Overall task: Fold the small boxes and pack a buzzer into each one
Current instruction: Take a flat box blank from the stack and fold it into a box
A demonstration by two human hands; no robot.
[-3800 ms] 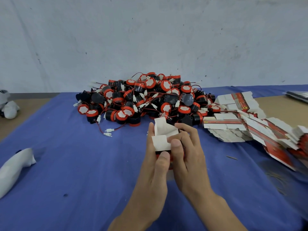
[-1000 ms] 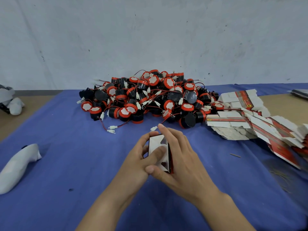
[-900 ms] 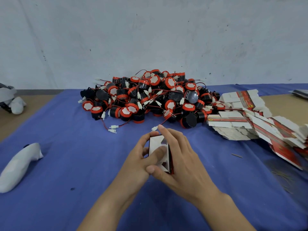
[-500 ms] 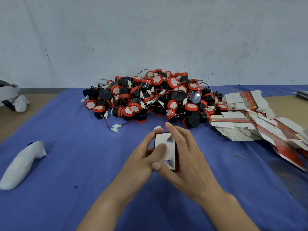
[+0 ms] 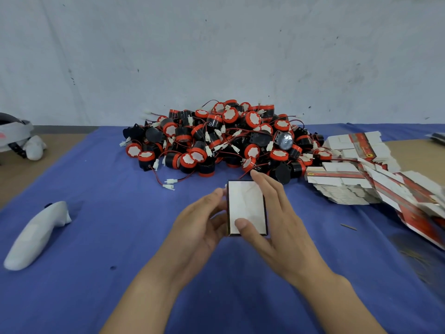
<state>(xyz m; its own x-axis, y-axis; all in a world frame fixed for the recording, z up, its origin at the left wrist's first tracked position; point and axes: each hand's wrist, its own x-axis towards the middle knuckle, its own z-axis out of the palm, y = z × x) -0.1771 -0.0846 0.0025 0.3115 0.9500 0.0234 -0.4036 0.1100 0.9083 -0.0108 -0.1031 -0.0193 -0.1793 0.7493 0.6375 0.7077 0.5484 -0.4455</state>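
A small box (image 5: 245, 203) with a white inside face and dark edges is held over the blue cloth at centre. My right hand (image 5: 279, 227) grips it, thumb on the white face near the bottom edge and fingers along its right side. My left hand (image 5: 199, 227) holds its left edge with thumb and fingertips. Behind the box lies a big heap of black and red buzzers (image 5: 224, 138) with red wires and white plugs. Flat unfolded boxes (image 5: 356, 179), white with red print, are stacked to the right.
A blue cloth (image 5: 101, 227) covers the table up to the grey wall. A white controller (image 5: 36, 235) lies at the left, and a white headset (image 5: 16, 138) sits at the far left edge. Loose wires with white plugs (image 5: 169, 184) trail in front of the heap.
The box has turned from edge-on to show its broad white face. My left thumb has left that face for the left edge; my right thumb now lies on it.
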